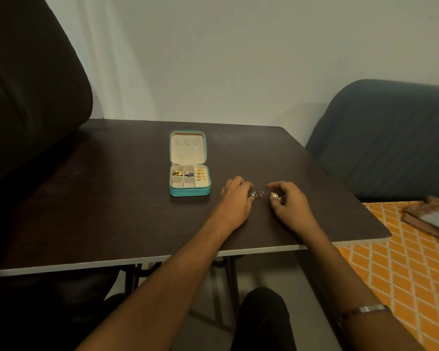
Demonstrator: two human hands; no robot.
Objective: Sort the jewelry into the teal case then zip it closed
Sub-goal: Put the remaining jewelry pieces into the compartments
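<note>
The teal case [189,191] lies open on the dark table [112,211], lid flat toward the wall. Its cream compartments hold gold pieces [200,174], green-and-gold pieces [177,172] and dark silver pieces [188,174]. To the right of the case, my left hand [235,198] rests on the table with its fingertips at a small triangular silver earring [254,194]. A small silver piece [261,194] lies between the hands. My right hand [288,201] has curled fingers pinching a gold ring [274,196] just above the tabletop.
A dark padded chair back [31,97] stands at the left, touching the table. A grey-blue sofa [385,143] sits at the right. An orange patterned cloth [403,262] with a brown book [431,219] lies beyond the table's right edge.
</note>
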